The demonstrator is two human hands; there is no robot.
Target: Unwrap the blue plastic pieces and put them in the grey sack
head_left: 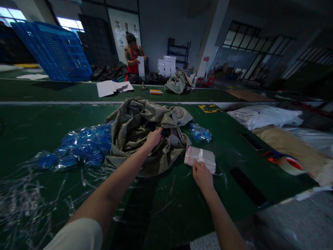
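Observation:
My left hand [154, 138] reaches into the open mouth of a crumpled grey-green woven sack [122, 139]. Its fingers are curled at something dark blue inside, mostly hidden by the hand and the folds. My right hand [203, 174] is closed, with its fingertips at the lower edge of a stack of transparent plastic bags [208, 159] on the green table. Left of the sack lies a heap of blue round items in clear wrappers [85, 146]. A smaller group of wrapped blue items [200, 132] sits on its right.
Loose plastic strips [26, 205] litter the table's left side. At right lie a phone [251, 141], a dark flat object [248, 186], a tape roll [291, 165] and white sacks [265, 116]. Beyond, a blue crate [54, 52] stands near a person [133, 55] holding a white board.

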